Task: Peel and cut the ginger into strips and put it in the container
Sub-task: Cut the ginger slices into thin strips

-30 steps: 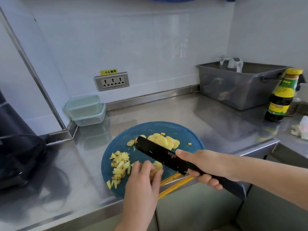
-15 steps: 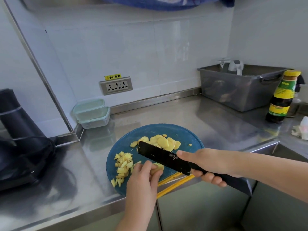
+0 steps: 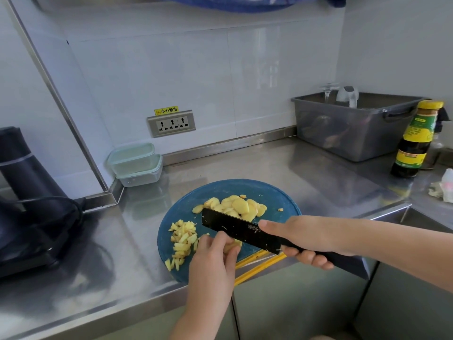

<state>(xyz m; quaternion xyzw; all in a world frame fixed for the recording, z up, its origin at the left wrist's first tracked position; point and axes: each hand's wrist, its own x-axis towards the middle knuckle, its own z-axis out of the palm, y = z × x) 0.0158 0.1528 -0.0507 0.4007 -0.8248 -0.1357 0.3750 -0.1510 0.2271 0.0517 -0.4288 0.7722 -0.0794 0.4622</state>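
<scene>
A round blue cutting board [image 3: 181, 209] lies at the counter's front edge. A pile of yellow ginger slices [image 3: 235, 207] sits at its back. Cut ginger strips [image 3: 182, 241] lie on its left side. My right hand [image 3: 301, 238] grips the handle of a black cleaver [image 3: 235, 229], thumb on the blade's flat side, blade above the board. My left hand [image 3: 213, 263] holds a small stack of ginger slices [image 3: 231, 246] with curled fingers, right beside the blade. Two stacked pale green containers [image 3: 136, 164] stand by the back wall, left of the board.
A black appliance with a cord [image 3: 27, 200] fills the left counter. A grey plastic tub [image 3: 353, 123] stands at the back right with a dark sauce bottle [image 3: 414, 141] beside it. Crumpled tissue [image 3: 441, 187] lies at the far right. Yellow strips [image 3: 259, 265] run under the board's front edge.
The view has drifted so everything sits further right. Both hands keep their hold; the cleaver stays beside my left fingers over the small ginger stack.
</scene>
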